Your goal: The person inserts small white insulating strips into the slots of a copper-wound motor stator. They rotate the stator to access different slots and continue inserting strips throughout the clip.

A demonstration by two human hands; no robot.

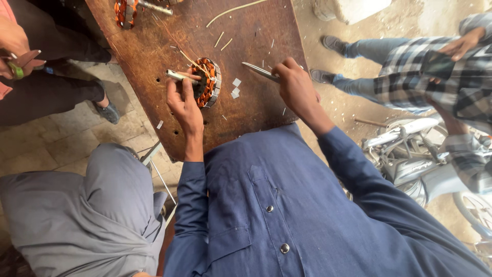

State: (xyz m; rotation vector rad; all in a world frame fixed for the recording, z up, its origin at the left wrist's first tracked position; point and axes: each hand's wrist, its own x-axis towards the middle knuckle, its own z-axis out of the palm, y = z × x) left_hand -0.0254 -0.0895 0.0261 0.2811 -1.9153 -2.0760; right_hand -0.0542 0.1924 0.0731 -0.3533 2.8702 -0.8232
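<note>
The left hand (184, 105) rests against the near side of the motor stator (207, 82), fingers curled round a short metal rod (177, 77) that juts out away from the stator (how far the rod reaches in behind the fingers is hidden). The right hand (297, 87), off to the stator's other side, is closed on a slim metal tool (259, 71) whose tip points back toward the stator without touching it. The stator lies flat on the brown wooden board (256, 31), a ring with copper-orange windings and pale slot liners; thin sticks poke from it. Small white paper squares (236, 88) sit just beside it. A second wound stator (125, 10), beyond the first, is cut off at the frame's edge.
</note>
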